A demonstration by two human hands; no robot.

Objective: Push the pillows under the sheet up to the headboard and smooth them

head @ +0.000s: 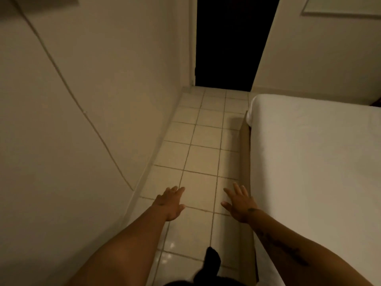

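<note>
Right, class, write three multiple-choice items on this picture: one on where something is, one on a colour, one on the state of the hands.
1. Where is the bed relative to the person?
A. On their right
B. On their left
C. Behind the doorway

2. What colour is the sheet?
A. Blue
B. White
C. Red

3. What are the hands doing?
A. Gripping a pillow
B. Pressed on the sheet
C. Open, holding nothing

Answers:
1 A, the bed fills the right side.
2 B, the sheet looks plain white.
3 C, left hand and right hand spread open over the tiled floor.
</note>
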